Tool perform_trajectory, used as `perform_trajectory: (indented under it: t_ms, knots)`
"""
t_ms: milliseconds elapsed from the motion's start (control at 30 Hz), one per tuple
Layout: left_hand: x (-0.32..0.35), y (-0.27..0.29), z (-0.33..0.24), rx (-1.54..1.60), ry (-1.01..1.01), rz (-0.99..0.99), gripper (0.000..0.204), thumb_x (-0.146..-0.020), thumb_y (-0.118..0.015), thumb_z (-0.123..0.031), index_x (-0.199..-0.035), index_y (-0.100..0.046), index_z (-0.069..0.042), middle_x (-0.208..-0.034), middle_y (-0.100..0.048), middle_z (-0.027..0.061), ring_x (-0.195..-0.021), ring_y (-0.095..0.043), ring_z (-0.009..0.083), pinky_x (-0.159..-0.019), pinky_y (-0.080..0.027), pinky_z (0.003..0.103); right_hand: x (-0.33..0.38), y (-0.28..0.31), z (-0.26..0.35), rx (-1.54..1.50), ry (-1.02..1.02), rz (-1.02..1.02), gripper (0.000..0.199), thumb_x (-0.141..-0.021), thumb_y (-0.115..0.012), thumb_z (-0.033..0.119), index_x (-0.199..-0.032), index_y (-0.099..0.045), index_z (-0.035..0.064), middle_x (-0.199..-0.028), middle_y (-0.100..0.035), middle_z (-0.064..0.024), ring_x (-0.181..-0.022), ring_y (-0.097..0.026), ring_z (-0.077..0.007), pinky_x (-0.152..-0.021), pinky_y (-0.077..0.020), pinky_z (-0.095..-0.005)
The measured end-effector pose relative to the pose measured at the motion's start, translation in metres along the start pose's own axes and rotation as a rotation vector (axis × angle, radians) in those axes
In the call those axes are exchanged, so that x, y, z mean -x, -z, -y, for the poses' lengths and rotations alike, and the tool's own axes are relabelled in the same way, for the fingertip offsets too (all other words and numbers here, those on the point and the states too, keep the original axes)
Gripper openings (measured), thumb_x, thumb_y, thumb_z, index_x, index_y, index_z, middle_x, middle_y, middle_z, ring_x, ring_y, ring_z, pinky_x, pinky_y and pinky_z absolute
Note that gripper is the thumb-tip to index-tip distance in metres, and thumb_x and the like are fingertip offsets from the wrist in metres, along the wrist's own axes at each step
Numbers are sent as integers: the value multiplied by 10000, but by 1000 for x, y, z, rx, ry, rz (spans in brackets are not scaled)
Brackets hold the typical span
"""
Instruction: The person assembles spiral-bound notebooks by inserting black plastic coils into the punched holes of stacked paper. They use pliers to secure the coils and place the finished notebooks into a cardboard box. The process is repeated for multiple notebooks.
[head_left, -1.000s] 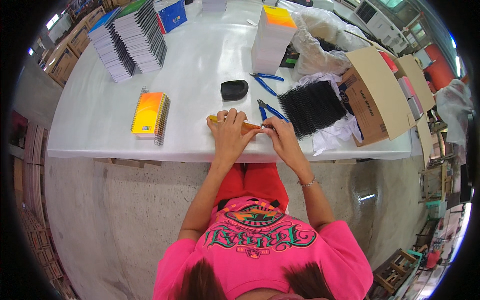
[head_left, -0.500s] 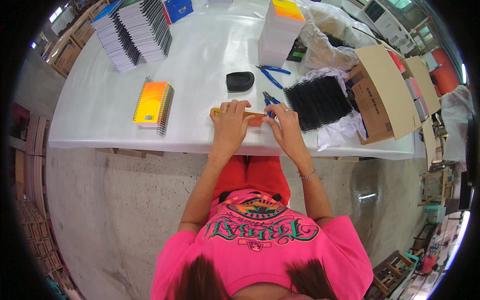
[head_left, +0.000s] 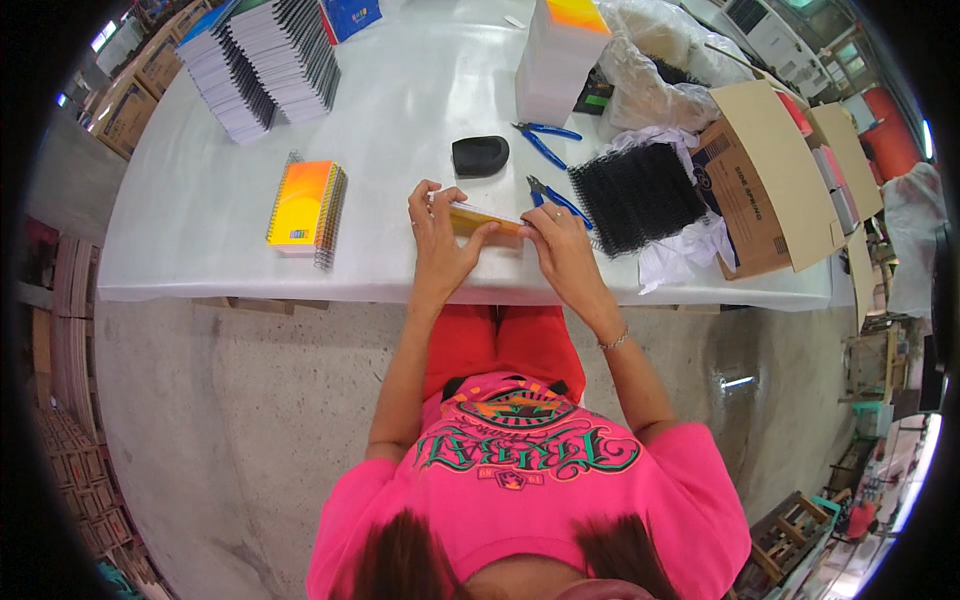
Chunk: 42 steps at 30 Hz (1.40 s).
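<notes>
A thin yellow-orange notebook [head_left: 484,221] is held on its edge between both hands, close to the table's front edge. My left hand [head_left: 440,240] grips its left end, thumb on the near face and fingers behind. My right hand [head_left: 566,245] pinches its right end. Whether a spiral is on this notebook I cannot tell. Just beyond my right hand lie blue-handled pliers [head_left: 558,198], with a second pair of blue-handled pliers [head_left: 545,142] farther off. A black rounded block [head_left: 480,157] sits beyond the notebook.
Black spiral coils [head_left: 640,198] lie on white paper to the right, beside an open cardboard box [head_left: 765,190]. Yellow-orange spiral notebooks [head_left: 305,205] are at the left. Farther back stand spiral-bound book stacks [head_left: 285,60] and a tall paper stack [head_left: 558,70] with an orange top.
The notebook has tipped in my hands, its left end now higher and more of its yellow side showing. My left hand has shifted slightly left, its fingers spread wider along the notebook.
</notes>
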<state>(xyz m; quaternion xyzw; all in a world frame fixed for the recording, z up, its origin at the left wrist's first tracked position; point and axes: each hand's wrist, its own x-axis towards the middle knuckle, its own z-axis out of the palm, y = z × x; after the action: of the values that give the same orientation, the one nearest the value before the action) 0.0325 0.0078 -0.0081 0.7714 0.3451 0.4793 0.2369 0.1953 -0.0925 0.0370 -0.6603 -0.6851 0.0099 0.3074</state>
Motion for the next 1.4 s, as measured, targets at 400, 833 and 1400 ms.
perform_trajectory:
  t_ms: [400, 833, 1400]
  knots:
    - [-9, 47, 32, 95, 63, 140, 618, -786, -813, -317, -1152, -418, -16, -1080, -403, 136, -1051, -449, 291, -942, -402, 380, -90, -22, -49, -253, 42, 290, 423, -989, -568, 402, -1152, -648, 20, -1168, -609, -213, -1132, -537, -361, -975, -434, -410]
    - [-1, 41, 37, 161, 160, 21, 768, -625, -914, -334, -1138, -417, -54, -1064, -386, 77, -1017, -441, 241, -913, -410, 349, -98, -39, -38, -1213, -441, 365, 351, -891, -695, 358, -1013, -648, 32, -1360, -527, -275, -1228, -554, -337, -1020, -459, -437]
    - [0, 36, 45, 284, 181, 67, 1003, -578, -949, -332, -1331, -328, -103, -1225, -419, 126, -1179, -452, 277, -1013, -418, 370, -46, 12, -17, -954, -213, 450, 263, -861, -753, 232, -1001, -632, 45, -1369, -571, -133, -1077, -565, -161, -873, -473, -262]
